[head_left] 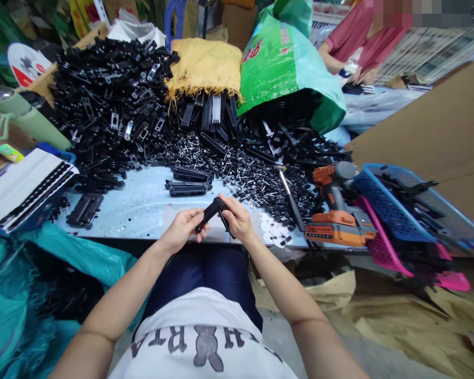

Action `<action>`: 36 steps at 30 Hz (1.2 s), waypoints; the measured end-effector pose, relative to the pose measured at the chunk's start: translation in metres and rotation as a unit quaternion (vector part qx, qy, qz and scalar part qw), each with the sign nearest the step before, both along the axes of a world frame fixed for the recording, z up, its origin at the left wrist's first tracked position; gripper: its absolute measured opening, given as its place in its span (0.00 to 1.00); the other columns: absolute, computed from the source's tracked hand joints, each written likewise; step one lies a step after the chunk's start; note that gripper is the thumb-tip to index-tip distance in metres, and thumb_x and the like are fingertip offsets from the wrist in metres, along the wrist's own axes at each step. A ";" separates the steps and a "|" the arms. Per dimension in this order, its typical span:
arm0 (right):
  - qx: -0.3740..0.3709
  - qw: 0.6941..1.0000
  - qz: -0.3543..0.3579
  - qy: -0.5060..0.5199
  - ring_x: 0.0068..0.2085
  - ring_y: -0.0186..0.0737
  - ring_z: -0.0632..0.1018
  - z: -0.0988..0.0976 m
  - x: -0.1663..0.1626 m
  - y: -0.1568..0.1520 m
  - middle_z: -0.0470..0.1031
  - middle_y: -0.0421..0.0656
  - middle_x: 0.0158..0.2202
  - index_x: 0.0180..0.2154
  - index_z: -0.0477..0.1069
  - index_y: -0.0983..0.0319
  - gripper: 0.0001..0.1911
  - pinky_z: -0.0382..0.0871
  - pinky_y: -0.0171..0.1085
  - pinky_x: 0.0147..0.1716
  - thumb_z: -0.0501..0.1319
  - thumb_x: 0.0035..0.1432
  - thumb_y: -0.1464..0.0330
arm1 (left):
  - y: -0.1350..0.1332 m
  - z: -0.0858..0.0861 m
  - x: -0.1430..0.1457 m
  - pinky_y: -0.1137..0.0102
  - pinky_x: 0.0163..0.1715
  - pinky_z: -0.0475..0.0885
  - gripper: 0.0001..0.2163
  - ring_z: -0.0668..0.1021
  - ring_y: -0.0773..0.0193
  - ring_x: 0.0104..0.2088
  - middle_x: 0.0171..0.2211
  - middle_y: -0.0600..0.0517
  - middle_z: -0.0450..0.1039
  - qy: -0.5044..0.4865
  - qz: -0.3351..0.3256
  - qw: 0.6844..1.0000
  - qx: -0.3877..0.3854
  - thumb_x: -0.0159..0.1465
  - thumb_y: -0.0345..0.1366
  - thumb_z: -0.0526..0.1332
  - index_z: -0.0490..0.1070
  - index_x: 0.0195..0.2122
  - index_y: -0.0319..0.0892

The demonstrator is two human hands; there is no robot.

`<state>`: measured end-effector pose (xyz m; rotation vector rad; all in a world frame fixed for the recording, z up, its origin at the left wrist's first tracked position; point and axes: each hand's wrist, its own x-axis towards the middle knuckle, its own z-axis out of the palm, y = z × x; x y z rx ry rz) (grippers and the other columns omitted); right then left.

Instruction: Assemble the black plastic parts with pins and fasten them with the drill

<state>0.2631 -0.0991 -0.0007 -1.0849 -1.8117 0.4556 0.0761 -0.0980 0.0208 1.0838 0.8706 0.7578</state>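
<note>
Held pc. (pixel 208 215) matt; grn. bag (pixel 274 66) glossy plast.

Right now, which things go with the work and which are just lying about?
Seems part of the work:
- black piece, in the left hand and right hand
- black parts heap
- loose pins

Probably just lying about:
- green flask
- round card

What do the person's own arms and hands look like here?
The left arm and right arm are bare along the parts in view, with no sleeve, watch or cable. The left grip and right grip are ungloved human hands. Between the arms shows a white top with dark lettering and a grey animal figure.
</note>
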 end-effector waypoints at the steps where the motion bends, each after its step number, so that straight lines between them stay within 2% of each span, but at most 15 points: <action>1: 0.008 1.000 0.017 -0.017 0.41 0.40 0.73 0.002 0.004 0.001 0.72 0.49 0.41 0.55 0.64 0.61 0.25 0.69 0.40 0.42 0.47 0.63 0.56 | 0.000 0.001 -0.004 0.79 0.12 0.58 0.23 0.68 0.74 0.15 0.21 0.54 0.69 0.000 -0.035 0.998 -0.054 0.54 0.54 0.61 0.68 0.38 0.36; 4: 0.007 0.994 0.071 -0.086 0.39 0.39 0.74 0.008 0.011 -0.003 0.72 0.48 0.39 0.56 0.62 0.62 0.29 0.69 0.38 0.39 0.52 0.60 0.52 | -0.003 0.001 -0.010 0.81 0.08 0.46 0.21 0.59 0.78 0.10 0.14 0.58 0.64 0.045 -0.092 0.987 -0.127 0.51 0.53 0.64 0.66 0.29 0.37; 7: -0.028 0.980 0.095 -0.172 0.36 0.38 0.75 0.017 0.018 -0.015 0.74 0.47 0.37 0.54 0.62 0.64 0.31 0.68 0.35 0.37 0.57 0.55 0.51 | -0.009 0.001 -0.016 0.81 0.09 0.44 0.22 0.58 0.79 0.09 0.12 0.58 0.63 0.056 -0.168 0.972 -0.152 0.50 0.54 0.64 0.66 0.27 0.37; 10: -0.061 0.945 0.126 -0.295 0.34 0.39 0.74 0.027 0.040 -0.031 0.73 0.46 0.31 0.42 0.70 0.64 0.19 0.67 0.35 0.34 0.59 0.55 0.57 | -0.016 0.009 -0.038 0.80 0.09 0.44 0.22 0.57 0.78 0.08 0.10 0.58 0.61 0.078 -0.213 0.961 -0.155 0.50 0.54 0.63 0.64 0.23 0.38; 12: -0.092 0.932 0.067 -0.343 0.32 0.40 0.73 0.033 0.060 -0.041 0.72 0.45 0.29 0.35 0.70 0.64 0.14 0.66 0.34 0.31 0.60 0.54 0.59 | -0.018 0.017 -0.060 0.80 0.09 0.45 0.21 0.57 0.78 0.08 0.09 0.59 0.59 0.118 -0.211 0.961 -0.134 0.51 0.53 0.63 0.62 0.21 0.39; 14: -0.131 0.941 -0.060 -0.307 0.31 0.39 0.73 0.040 0.075 -0.048 0.72 0.45 0.29 0.33 0.69 0.64 0.15 0.65 0.34 0.30 0.59 0.54 0.58 | -0.019 0.025 -0.076 0.80 0.10 0.48 0.20 0.58 0.77 0.09 0.09 0.59 0.59 0.166 -0.174 0.966 -0.093 0.54 0.52 0.61 0.63 0.23 0.39; 16: -0.178 0.954 -0.111 -0.214 0.31 0.38 0.73 0.047 0.074 -0.054 0.72 0.44 0.30 0.35 0.68 0.63 0.16 0.65 0.34 0.30 0.60 0.54 0.56 | -0.019 0.030 -0.075 0.80 0.12 0.53 0.18 0.61 0.76 0.11 0.11 0.59 0.61 0.205 -0.167 0.963 -0.055 0.55 0.50 0.60 0.66 0.25 0.38; 20: -0.276 0.956 0.080 -0.053 0.30 0.34 0.71 0.056 0.039 -0.066 0.71 0.40 0.33 0.40 0.66 0.61 0.20 0.66 0.31 0.29 0.64 0.49 0.55 | -0.026 0.025 -0.029 0.79 0.13 0.57 0.18 0.63 0.74 0.12 0.12 0.58 0.62 0.200 -0.228 0.953 -0.026 0.55 0.50 0.60 0.70 0.31 0.37; 22: -0.278 0.955 0.105 -0.016 0.28 0.32 0.70 0.058 0.031 -0.071 0.70 0.39 0.33 0.40 0.65 0.61 0.21 0.65 0.30 0.26 0.64 0.48 0.56 | -0.031 0.019 -0.006 0.78 0.13 0.59 0.19 0.65 0.73 0.13 0.15 0.56 0.65 0.183 -0.228 0.956 -0.010 0.56 0.50 0.59 0.71 0.35 0.37; 25: -0.210 0.977 -0.009 -0.020 0.30 0.33 0.70 0.067 0.060 -0.076 0.70 0.40 0.32 0.36 0.65 0.62 0.17 0.65 0.32 0.29 0.64 0.49 0.58 | -0.030 0.011 0.007 0.73 0.23 0.70 0.26 0.76 0.66 0.28 0.37 0.46 0.73 0.152 -0.196 0.967 0.061 0.55 0.48 0.61 0.65 0.53 0.41; 27: -0.135 0.972 -0.188 -0.048 0.33 0.36 0.71 0.080 0.107 -0.078 0.70 0.41 0.33 0.35 0.65 0.62 0.16 0.66 0.35 0.33 0.63 0.50 0.58 | -0.023 0.004 0.004 0.69 0.34 0.73 0.31 0.75 0.60 0.42 0.51 0.42 0.66 0.173 -0.136 0.967 0.132 0.54 0.47 0.62 0.58 0.59 0.45; 29: -0.067 0.900 -0.422 -0.087 0.35 0.39 0.72 0.098 0.169 -0.080 0.70 0.43 0.34 0.37 0.65 0.63 0.17 0.65 0.38 0.34 0.63 0.50 0.59 | -0.014 -0.004 -0.004 0.65 0.39 0.73 0.31 0.74 0.58 0.46 0.53 0.42 0.65 0.225 -0.087 0.954 0.179 0.55 0.48 0.61 0.59 0.58 0.45; 32: -0.069 0.733 -0.657 -0.160 0.39 0.44 0.73 0.125 0.267 -0.083 0.72 0.52 0.38 0.44 0.64 0.68 0.21 0.63 0.41 0.36 0.60 0.51 0.61 | 0.000 -0.014 -0.016 0.63 0.39 0.73 0.27 0.75 0.58 0.43 0.47 0.42 0.70 0.267 -0.078 0.942 0.191 0.57 0.51 0.57 0.65 0.54 0.41; 34: -0.135 0.675 -0.703 -0.181 0.43 0.48 0.74 0.136 0.314 -0.087 0.71 0.61 0.41 0.47 0.62 0.73 0.26 0.61 0.43 0.36 0.57 0.54 0.59 | 0.005 -0.019 -0.022 0.64 0.38 0.73 0.26 0.76 0.58 0.42 0.45 0.43 0.71 0.279 -0.075 0.937 0.199 0.57 0.51 0.56 0.67 0.51 0.40; 36: -0.172 0.651 -0.717 -0.180 0.45 0.51 0.74 0.139 0.335 -0.089 0.70 0.67 0.42 0.48 0.63 0.73 0.30 0.61 0.45 0.35 0.58 0.52 0.55 | 0.008 -0.021 -0.026 0.64 0.37 0.74 0.25 0.76 0.58 0.41 0.45 0.43 0.71 0.296 -0.061 0.927 0.220 0.58 0.51 0.55 0.67 0.50 0.39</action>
